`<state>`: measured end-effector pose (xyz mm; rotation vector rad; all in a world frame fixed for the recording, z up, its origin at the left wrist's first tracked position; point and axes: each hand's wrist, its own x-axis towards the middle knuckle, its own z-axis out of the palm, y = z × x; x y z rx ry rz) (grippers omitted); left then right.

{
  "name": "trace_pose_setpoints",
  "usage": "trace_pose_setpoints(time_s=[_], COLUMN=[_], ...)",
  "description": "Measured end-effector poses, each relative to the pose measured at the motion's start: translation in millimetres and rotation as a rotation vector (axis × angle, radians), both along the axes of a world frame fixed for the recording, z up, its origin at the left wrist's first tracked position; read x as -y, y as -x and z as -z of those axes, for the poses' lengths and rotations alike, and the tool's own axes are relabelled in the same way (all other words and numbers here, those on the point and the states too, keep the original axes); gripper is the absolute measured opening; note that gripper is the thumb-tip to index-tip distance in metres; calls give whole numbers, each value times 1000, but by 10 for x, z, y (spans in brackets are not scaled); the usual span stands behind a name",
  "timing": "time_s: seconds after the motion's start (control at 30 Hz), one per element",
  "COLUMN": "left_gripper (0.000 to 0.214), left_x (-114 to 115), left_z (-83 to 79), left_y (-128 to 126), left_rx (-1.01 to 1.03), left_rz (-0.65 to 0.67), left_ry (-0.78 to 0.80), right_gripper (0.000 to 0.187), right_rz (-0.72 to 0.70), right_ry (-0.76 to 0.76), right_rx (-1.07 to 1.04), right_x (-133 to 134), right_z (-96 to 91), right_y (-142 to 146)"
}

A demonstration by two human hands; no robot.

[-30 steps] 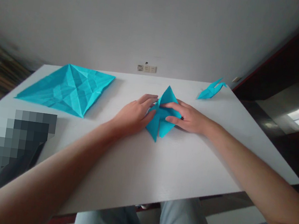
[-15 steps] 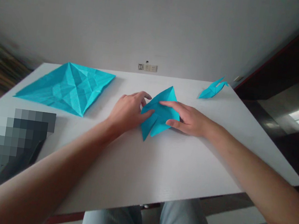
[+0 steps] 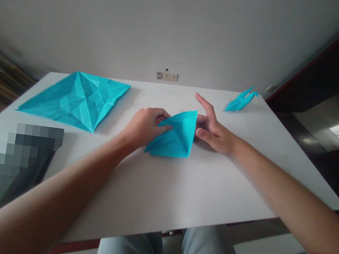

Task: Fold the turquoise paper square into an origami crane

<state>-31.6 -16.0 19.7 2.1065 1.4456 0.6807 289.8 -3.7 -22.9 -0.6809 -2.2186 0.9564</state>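
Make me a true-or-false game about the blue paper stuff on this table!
1. The left hand pinches the folded blue paper. True.
2. The right hand is closed in a fist. False: its fingers are spread open, just beside the folded blue paper's right edge.
3. A big creased blue sheet lies opened out on the table, on the left hand's side. True.
4. The small folded figure is red. False: it is blue and sits near the table's far right corner, away from both hands.
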Motion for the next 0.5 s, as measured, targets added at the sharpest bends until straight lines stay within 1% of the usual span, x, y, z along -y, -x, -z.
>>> trace_pose_setpoints(time_s=[0.03,0.1,0.13,0.2,0.23,0.27,0.33,0.4,0.43,0.5], left_gripper=[27,26,26,30,33,35,38,40,40,41], left_x=[-1,1,5,15,20,25,33,40,44,53], left_z=[0,5,11,26,36,46,63,73,75,76], left_y=[-3,-14,-22,-44,-56,-68,-88,-103,-110,-123], left_rx=[-14,-43,-53,-62,-65,-71,-101,-141,-159,-187], left_rz=[-7,-10,-6,10,24,39,69,95,103,117], left_ry=[-13,-42,-58,-87,-98,-107,-120,-126,-126,-116], right_gripper=[137,142,134,100,86,79,73,68,65,61], right_rz=[-34,-19,3,10,11,17,4,-14,-11,44], right_ry=[70,136,160,229,266,290,301,289,281,248], right_rx=[-26,-22,14,124,151,147,172,177,155,66], right_x=[-17,-23,-13,22,41,59,86,97,95,75], right_z=[0,-67,-125,-256,-314,-360,-408,-407,-395,-367], right_y=[6,16,20,31,37,44,55,54,48,20])
